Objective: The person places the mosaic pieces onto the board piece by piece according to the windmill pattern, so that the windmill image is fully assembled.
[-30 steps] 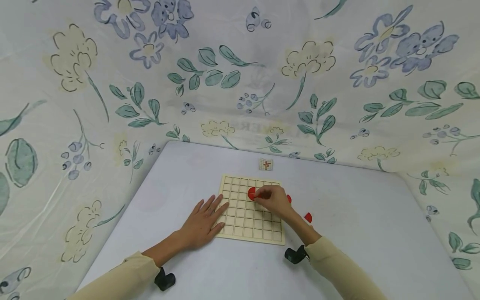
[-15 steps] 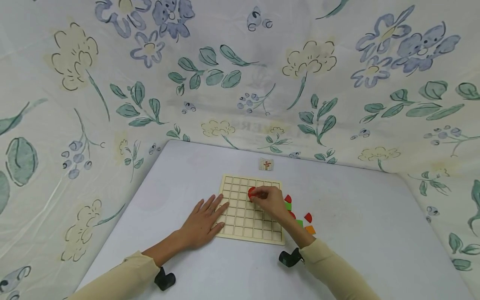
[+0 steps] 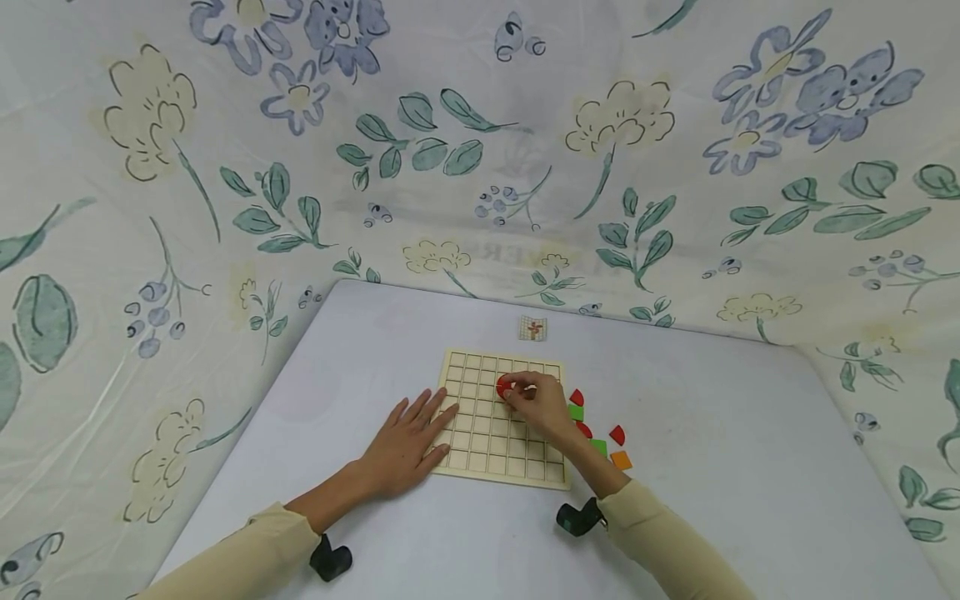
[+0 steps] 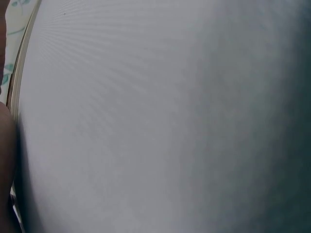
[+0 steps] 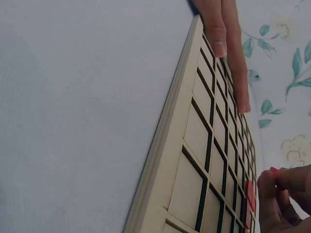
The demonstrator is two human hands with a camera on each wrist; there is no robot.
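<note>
Left hand [image 3: 405,446], fingers spread, rests over board [image 3: 480,461] left edge. Right hand [image 3: 542,404] pinches red piece [image 5: 274,171], probably just above board, near other red [image 5: 250,194]. Loose pieces [image 3: 598,448] right of board.

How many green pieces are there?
2: one green piece beside the right edge of the board, and another green piece nearer the person, next to the orange piece. More may be hidden under the right forearm.

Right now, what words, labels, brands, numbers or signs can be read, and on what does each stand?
"VER", apparently: faint lettering on the floral backdrop; any further letters too faint.
Small card: pattern shows; any text too small to read.
Board, coloured pieces: no readable text.
</note>
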